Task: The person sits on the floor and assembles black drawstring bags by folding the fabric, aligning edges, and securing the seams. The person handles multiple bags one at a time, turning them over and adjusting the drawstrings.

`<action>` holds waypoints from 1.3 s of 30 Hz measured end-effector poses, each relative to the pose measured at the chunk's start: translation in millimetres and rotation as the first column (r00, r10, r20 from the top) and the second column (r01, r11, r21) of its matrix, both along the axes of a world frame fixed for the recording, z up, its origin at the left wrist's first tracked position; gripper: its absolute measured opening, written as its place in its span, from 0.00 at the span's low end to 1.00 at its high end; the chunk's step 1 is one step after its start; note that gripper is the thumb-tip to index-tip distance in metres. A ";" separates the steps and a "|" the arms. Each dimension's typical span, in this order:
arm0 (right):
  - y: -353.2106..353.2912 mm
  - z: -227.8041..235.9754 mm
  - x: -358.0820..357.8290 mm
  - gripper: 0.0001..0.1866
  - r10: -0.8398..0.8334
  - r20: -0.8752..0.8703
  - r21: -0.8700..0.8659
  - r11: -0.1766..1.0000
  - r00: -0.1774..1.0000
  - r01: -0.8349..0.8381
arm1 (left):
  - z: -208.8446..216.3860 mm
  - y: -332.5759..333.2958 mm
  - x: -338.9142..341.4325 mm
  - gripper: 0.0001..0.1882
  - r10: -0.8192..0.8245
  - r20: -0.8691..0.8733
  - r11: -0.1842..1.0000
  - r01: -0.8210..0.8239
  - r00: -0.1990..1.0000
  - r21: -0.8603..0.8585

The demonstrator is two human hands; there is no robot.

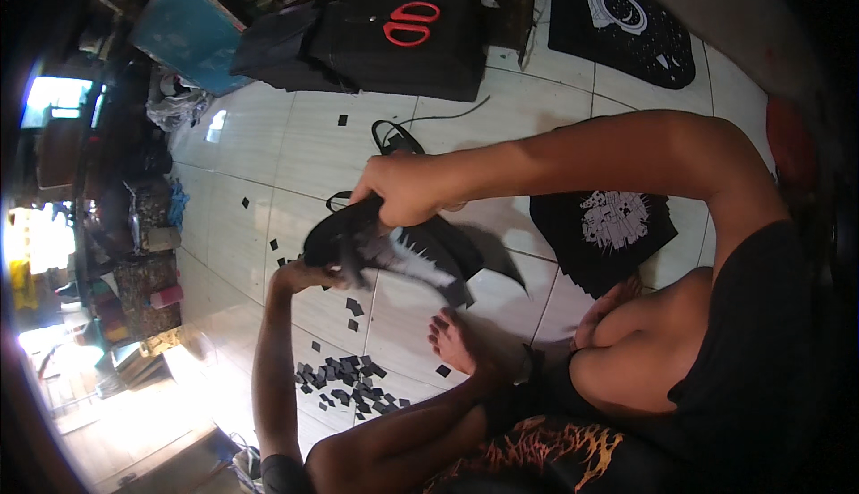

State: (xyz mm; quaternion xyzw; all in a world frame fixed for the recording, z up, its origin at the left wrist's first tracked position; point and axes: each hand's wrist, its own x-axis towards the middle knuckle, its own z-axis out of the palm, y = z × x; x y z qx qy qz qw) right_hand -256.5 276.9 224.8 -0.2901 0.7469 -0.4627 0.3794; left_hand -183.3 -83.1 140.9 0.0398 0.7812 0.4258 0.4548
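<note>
Person's flame-lettered black shirt [546, 449] | right hand [404, 190] clutches printed black fabric [419, 263] above tiled floor [224, 203]; left hand [315, 276] at its edge—grip unclear | black squares [344, 376], seemingly already cut | printed pile [617, 230], perhaps done | black stack [403, 69] under red-handled scissors [412, 22]—perhaps unworked

blurred black cloth [394, 257], left hand [309, 276] partly hidden, scissors [413, 22] with blades unseen

My right arm [573, 158] bends sharply at the elbow [729, 158]; my right hand [400, 190] curls tight; my left forearm [274, 360] extends away from me; my left hand [306, 276] is partly hidden.
</note>
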 end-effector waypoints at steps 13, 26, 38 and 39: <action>79.6 -187.5 -13.5 0.34 -0.649 0.120 0.691 0.599 0.752 0.406 | -56.1 -59.8 36.9 0.36 -0.123 0.074 0.762 0.142 0.990 -0.632; 262.0 -211.9 -102.8 0.27 -0.725 0.117 0.605 0.594 0.678 0.531 | -125.6 6.6 68.3 0.40 -0.532 0.088 0.507 0.400 0.842 -0.764; 268.4 -207.6 -77.8 0.34 0.037 -0.789 0.295 0.898 0.614 0.325 | -138.7 10.4 96.2 0.27 -0.578 -0.062 0.602 0.374 0.814 -0.706; 262.2 -200.6 -68.4 0.34 0.111 -0.745 0.400 0.863 0.658 0.308 | -138.9 9.4 98.8 0.27 -0.576 -0.045 0.591 0.378 0.816 -0.713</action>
